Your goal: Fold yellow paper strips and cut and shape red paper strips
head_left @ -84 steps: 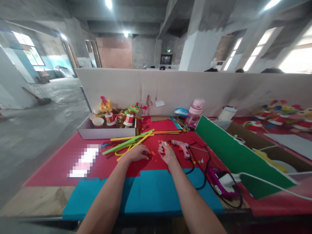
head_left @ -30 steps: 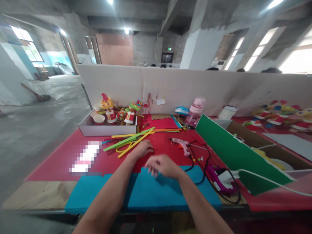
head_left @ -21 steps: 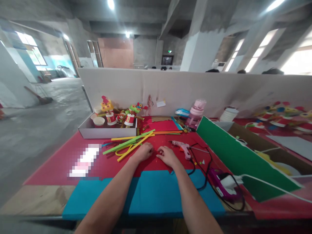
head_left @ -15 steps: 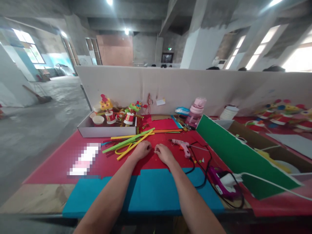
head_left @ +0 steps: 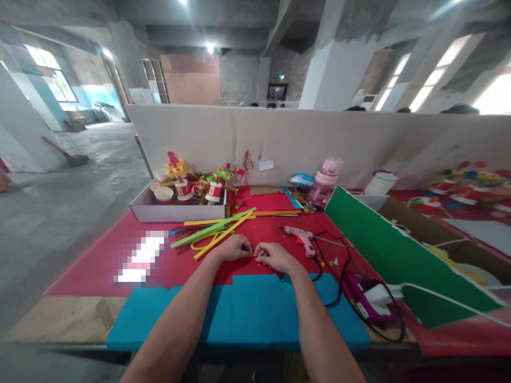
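Note:
Over the red table cover, my left hand [head_left: 236, 248] and my right hand [head_left: 275, 256] almost meet, both with fingers pinched together. A tiny orange-red bit [head_left: 256, 256] shows between the fingertips; its kind is too small to tell. Yellow and green strips [head_left: 213, 230] lie just beyond my left hand. Right of my right hand rests a pink glue gun [head_left: 301, 238], its nozzle pointing left and its black cable trailing toward me. Blue sheets [head_left: 259, 314] lie under my forearms at the table's near edge.
A white box [head_left: 181, 213] with paper cups and paper-cup figures stands back left. On the right are a green-sided carton [head_left: 383, 250] and a purple power strip [head_left: 365, 300] with a plug. A pink bottle [head_left: 327, 178] stands near the pale partition [head_left: 207, 133].
My hands have come closer together, and a small orange-red bit now shows between the fingertips. The view has shifted slightly.

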Motion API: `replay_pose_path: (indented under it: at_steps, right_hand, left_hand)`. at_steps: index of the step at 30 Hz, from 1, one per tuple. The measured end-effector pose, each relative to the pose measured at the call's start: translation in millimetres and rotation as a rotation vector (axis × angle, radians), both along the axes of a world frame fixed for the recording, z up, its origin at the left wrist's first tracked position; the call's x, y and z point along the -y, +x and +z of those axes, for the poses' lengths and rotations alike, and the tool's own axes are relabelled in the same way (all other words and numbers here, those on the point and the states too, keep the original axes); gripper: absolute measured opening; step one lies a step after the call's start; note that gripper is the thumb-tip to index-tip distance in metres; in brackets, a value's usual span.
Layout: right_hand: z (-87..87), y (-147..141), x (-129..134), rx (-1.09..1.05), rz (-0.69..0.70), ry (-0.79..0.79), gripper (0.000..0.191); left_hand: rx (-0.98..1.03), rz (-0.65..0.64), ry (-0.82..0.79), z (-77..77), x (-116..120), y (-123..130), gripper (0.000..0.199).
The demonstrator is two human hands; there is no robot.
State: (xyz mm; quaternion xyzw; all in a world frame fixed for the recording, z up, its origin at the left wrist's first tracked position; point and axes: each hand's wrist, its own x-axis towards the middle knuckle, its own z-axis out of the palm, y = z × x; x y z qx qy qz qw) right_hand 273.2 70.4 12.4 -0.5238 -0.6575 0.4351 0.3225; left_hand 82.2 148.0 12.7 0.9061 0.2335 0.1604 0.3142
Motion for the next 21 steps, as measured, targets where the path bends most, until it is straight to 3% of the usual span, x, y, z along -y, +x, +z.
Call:
replay_pose_path:
  at_steps: [6,10,15,17,21]
  right_hand:
    - [-3.3,8,-1,0.017,0.023,-0.001,0.015]
    - [-2.8,4,-1,0.126,0.041,0.099,0.006]
    - [-2.1,-6,-4,0.245,-0.037,0.224,0.014]
    - [-6.2,-11,-9,0.136,-0.154,0.219,0.014]
    - [-17.3,-24,-23,-0.300,-0.347,0.068,0.012]
  left_hand:
    - [-0.013,-0.020,0.031,-2.8,-2,1,0.014]
    - [-0.053,-0.059,0.134,-5.1,1,7,0.012]
    - [-0.102,0.034,0.276,-9.1,6,16,0.018]
    - [-0.057,0.109,0.259,-9.9,6,16,0.016]
    - [0.198,0.247,0.098,-9.8,3,13,0.010]
